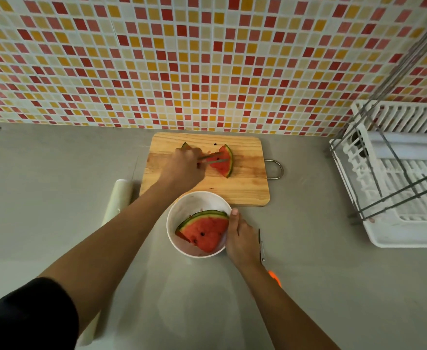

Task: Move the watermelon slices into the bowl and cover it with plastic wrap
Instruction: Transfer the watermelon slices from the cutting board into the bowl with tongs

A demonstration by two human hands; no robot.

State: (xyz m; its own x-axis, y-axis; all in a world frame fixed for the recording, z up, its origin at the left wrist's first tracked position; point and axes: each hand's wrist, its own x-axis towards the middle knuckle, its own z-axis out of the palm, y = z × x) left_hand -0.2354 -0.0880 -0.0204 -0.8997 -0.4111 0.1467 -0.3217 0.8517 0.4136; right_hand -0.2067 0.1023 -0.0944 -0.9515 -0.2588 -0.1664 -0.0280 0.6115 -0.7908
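the left hand (187,164) has fingers curled round tongs (213,159) straddling the slice (223,162) on the far board (245,183); squeeze at mid-flesh, lift level, carry near into the bowl (194,199), whose right rim the right hand (241,237) grips.

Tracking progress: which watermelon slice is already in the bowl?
The wedge inside the white bowl beside the right hand; the other slices sit on the cutting board.

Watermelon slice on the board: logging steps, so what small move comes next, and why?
Probably lift it over into the bowl: the left hand holds a metal utensil against the slice, and the right hand holds the bowl.
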